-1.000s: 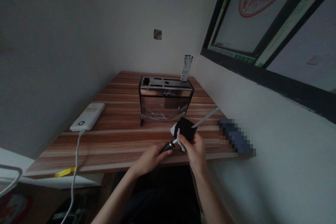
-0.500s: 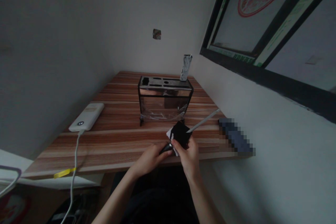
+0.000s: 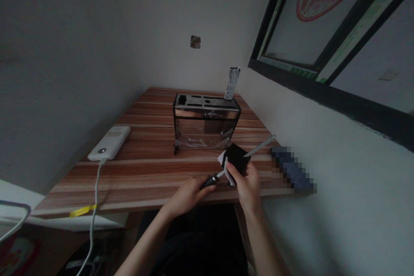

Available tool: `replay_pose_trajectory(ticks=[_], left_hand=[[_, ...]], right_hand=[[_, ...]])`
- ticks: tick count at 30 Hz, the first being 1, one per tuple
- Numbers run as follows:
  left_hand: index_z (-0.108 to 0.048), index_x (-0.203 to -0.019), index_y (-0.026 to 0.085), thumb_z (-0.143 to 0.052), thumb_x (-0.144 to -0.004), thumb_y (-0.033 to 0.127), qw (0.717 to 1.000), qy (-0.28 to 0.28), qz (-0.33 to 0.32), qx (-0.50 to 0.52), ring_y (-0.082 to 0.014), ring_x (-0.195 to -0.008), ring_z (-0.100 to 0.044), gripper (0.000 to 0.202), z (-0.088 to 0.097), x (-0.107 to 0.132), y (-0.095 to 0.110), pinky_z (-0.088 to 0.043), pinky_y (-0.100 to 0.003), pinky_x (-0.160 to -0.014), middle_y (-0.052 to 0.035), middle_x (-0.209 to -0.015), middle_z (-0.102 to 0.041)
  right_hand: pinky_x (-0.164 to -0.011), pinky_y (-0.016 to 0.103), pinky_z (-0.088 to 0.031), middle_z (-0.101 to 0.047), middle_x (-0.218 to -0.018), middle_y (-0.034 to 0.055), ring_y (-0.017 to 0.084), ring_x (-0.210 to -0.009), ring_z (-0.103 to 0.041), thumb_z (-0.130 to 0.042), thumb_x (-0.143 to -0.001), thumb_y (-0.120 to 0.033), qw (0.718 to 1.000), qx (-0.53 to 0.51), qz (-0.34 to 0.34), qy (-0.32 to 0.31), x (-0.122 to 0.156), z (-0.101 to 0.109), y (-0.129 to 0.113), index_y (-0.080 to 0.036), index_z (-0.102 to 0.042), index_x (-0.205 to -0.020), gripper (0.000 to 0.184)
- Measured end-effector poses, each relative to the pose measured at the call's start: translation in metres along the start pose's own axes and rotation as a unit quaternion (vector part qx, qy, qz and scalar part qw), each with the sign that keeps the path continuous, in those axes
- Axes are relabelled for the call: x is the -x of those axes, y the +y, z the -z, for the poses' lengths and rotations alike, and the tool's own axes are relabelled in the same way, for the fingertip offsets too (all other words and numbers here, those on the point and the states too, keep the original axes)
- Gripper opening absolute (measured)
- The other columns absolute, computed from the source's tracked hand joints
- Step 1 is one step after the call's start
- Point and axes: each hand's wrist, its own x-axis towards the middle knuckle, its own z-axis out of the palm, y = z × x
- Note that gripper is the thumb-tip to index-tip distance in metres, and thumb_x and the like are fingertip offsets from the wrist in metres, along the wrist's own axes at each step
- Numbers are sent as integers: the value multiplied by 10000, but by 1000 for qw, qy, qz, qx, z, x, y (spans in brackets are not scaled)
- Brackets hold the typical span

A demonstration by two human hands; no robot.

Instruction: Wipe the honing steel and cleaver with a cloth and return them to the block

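Your left hand (image 3: 190, 192) grips the black handle (image 3: 210, 180) of a slim grey metallic rod (image 3: 262, 144); your right hand (image 3: 249, 181) pinches a black-and-white cloth (image 3: 237, 156) around it, above the striped wooden table (image 3: 139, 174). Work appears unfinished: cloth midway along, rod not yet set down, covered stretch uninspectable.

Wide lane on our left, over brown striped wooden tabletop (image 3: 148, 151), between white oblong power bank (image 3: 111, 142) and clear-sided, metal-topped box (image 3: 207, 114). Box bars our way straight ahead; upright silvery slab (image 3: 232, 84) raises its right end. Tighter on our right: slim grey black-handled rod (image 3: 260, 145) slants across, tip near pale wall (image 3: 284, 112), dark-blue pixelated oblong (image 3: 293, 168) close by. White cable (image 3: 96, 185) crosses front left edge.
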Motion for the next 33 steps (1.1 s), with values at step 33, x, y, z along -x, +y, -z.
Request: replay_pose_trajectory(ticks=[33], left_hand=[[-590, -983, 174, -393, -920, 444, 1000, -11, 10, 4, -183, -837, -596, 340, 3, 2, 0, -422, -248, -761, -39, -918, -661]], right_hand=[[-654, 233, -505, -699, -812, 29, 140, -750, -639, -742, -661, -371, 989, -95, 74, 83, -44, 23, -27, -161, -688, -822, 271]])
